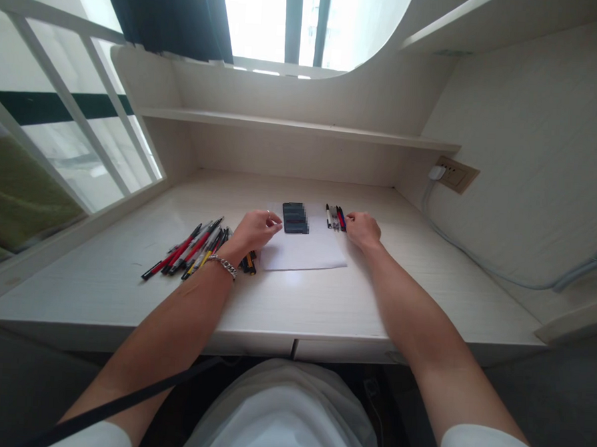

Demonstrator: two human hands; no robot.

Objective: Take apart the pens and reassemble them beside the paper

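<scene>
My left hand (259, 229) hovers over or rests at the left side of a sheet of white paper (304, 254), its thumb and fingers slightly apart with nothing between them. Just right of its fingertips, a dark phone-like rectangle (293, 218) lies on the paper, its right part blurred out. My right hand (363, 229) is at the right end of a short row of pens (333, 216), fingers closed on a dark blue pen (343, 219) at the end. Beneath and left of my left wrist, a loose heap of pens (190, 248) in red, black, yellow and grey is partly covered.
The white desk (294, 307) has a back wall with a shelf (303, 125) above it. White rails (77, 108) stand at the left. On the right wall, a plug and cable (457, 242) run from a socket (456, 175) down along the desk's side.
</scene>
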